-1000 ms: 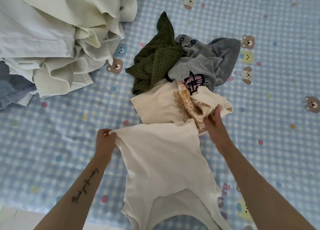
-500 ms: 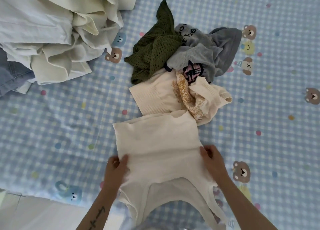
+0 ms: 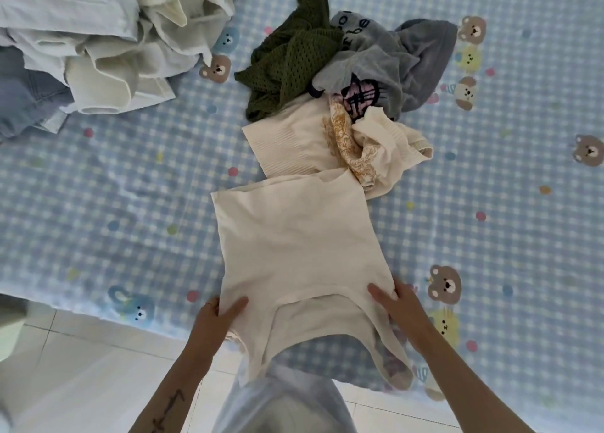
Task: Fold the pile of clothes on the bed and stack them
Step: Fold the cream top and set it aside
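A cream tank top (image 3: 297, 246) lies flat on the blue checked bed sheet (image 3: 130, 187), its straps hanging over the bed's near edge. My left hand (image 3: 219, 315) pinches its left side near the armhole. My right hand (image 3: 397, 305) grips the right side at the same height. Beyond it lies the unfolded pile: a cream ribbed garment (image 3: 287, 145), a gold lace piece (image 3: 346, 148), a dark green mesh top (image 3: 291, 60) and a grey fleece garment (image 3: 402, 60).
A heap of white and cream clothes (image 3: 98, 34) with blue denim (image 3: 23, 99) under it sits at the far left. White floor tiles (image 3: 81, 374) show below the bed's edge.
Both hands slid from the tank top's far hem down to its near end by the straps, and the top now lies spread flat. The view shifted back toward the bed's edge.
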`<state>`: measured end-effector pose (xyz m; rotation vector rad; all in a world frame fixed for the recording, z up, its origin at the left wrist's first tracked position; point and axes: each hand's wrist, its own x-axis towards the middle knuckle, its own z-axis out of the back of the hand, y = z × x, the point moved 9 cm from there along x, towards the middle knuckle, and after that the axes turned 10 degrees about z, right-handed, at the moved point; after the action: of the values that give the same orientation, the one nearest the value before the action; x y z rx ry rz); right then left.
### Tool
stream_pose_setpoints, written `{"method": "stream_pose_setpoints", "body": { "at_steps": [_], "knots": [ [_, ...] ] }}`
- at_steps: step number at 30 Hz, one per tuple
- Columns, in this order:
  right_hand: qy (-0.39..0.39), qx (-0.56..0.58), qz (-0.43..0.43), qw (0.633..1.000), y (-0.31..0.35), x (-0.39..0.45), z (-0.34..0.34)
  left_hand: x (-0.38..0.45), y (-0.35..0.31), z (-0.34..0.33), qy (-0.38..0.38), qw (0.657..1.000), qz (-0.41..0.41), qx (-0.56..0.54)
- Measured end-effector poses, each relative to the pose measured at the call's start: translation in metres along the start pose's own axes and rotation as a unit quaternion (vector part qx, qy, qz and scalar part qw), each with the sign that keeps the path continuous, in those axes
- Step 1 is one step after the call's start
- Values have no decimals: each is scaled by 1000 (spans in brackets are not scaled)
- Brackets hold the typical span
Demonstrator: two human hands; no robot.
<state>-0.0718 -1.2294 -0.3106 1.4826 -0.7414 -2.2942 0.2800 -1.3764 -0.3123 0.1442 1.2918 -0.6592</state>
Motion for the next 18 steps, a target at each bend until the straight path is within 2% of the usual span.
{"method": "stream_pose_setpoints", "body": {
  "at_steps": [2,5,8,12,15,16,17,18],
  "knots": [
    [-7,-38,-6,999,-11,-5,3,-7,7,-5,11,1000,-13,16],
    [-50,-71,12,996,-15,-11,15,-11,13,2,-43,998,-38,39],
    [-34,-81,36,996,-18,-21,15,-15,18,1,-82,992,-56,76],
    [-54,-128,75,987,-27,-34,22,-21,30,0,-106,989,-70,76],
    [-81,-139,88,983,-29,-43,34,-31,33,14,-166,979,-101,61],
    [-93,-167,132,973,-21,-47,42,-38,27,21,-202,964,-155,81],
    [-103,-239,207,943,-8,-50,47,-48,17,23,-239,930,-243,139],
    [-102,-344,298,884,7,-54,46,-61,7,17,-255,873,-347,228]
  ]
}}
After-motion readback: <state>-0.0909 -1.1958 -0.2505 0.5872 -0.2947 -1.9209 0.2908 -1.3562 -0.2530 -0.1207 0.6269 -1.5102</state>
